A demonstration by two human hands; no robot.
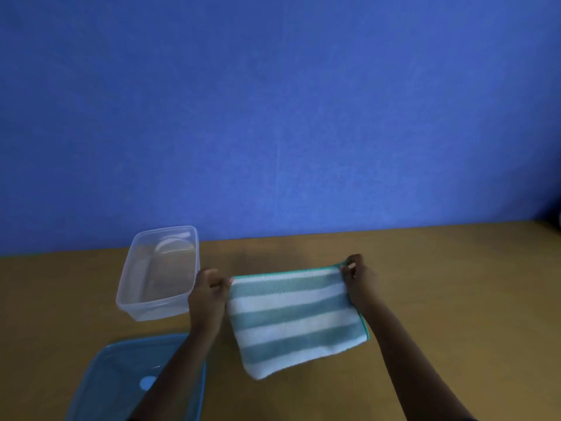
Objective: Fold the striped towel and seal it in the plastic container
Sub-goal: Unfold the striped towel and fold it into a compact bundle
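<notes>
The striped towel [294,320], teal and white with a green hem, lies folded in a rectangle on the wooden table [440,284]. My left hand [209,291] pinches its far left corner. My right hand [356,276] pinches its far right corner. A clear plastic container [158,273] stands empty and uncovered just left of my left hand. Its blue lid [121,378] lies flat at the near left, partly hidden under my left forearm.
A blue wall [273,117] rises right behind the table's far edge. Bare wood stretches to the right of the towel. A dark object [557,223] shows at the far right edge of the view.
</notes>
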